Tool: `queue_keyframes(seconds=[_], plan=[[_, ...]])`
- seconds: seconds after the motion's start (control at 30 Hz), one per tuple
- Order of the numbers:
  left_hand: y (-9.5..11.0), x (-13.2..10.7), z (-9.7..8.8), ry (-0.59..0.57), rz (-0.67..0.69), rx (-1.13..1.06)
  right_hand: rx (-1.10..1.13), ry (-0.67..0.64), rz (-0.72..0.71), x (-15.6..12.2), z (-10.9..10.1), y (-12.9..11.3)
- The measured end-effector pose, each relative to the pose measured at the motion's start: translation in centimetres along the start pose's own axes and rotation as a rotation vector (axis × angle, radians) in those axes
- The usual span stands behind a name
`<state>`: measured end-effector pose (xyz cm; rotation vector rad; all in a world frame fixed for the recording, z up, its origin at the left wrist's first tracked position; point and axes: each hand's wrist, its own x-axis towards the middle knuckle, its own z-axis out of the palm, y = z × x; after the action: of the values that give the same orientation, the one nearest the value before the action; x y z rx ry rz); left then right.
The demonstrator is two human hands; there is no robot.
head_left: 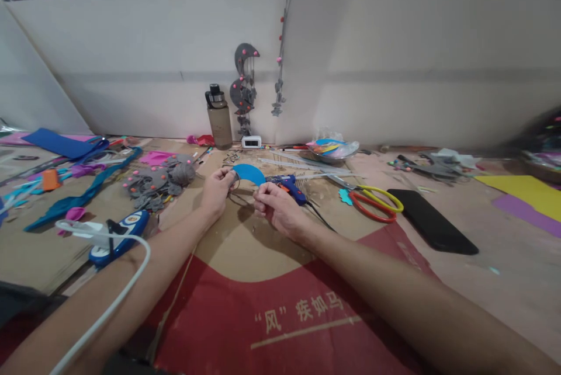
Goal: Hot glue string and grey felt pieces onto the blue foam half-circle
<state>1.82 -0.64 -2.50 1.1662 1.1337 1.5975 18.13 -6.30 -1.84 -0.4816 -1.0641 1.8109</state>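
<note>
A curved blue craft piece (249,174), shaped like part of a crescent, is pinched at its left end by my left hand (218,191). A thin dark cord hangs in a loop below that hand. At the right end of the blue piece, my right hand (280,209) has its thumb and fingertips closed; whatever is between them is too small to make out. Just behind my right hand lies a blue hot glue gun (294,189), partly covered by the fingers. Its black cable runs over the cardboard (245,252).
Scissors (379,202) with red and yellow handles and a black phone (432,220) lie right. A bottle (220,121) and small white clock (251,142) stand at the back. Grey felt pieces (160,179), teal strips and a blue device (123,238) lie left. A white cable crosses my left forearm.
</note>
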Motion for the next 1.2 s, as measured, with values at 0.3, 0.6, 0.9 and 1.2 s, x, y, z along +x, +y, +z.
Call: queue_keyframes(seconds=[0.3, 0.6, 0.9, 1.2], plan=[[-0.7, 0.5, -0.3, -0.002, 0.006, 0.002, -0.001, 0.037, 0.002, 0.0, 0.2, 0.4], [-0.2, 0.3, 0.0, -0.021, -0.044, -0.042, -0.019, -0.003, 0.014, 0.0, -0.1, 1.3], [0.7, 0.0, -0.2, -0.04, -0.055, -0.079, -0.091, 0.058, 0.027, 0.1, -0.5, 1.3], [0.4, 0.6, -0.3, -0.014, -0.05, -0.125, -0.28, 0.05, -0.005, 0.3, -0.9, 1.5]])
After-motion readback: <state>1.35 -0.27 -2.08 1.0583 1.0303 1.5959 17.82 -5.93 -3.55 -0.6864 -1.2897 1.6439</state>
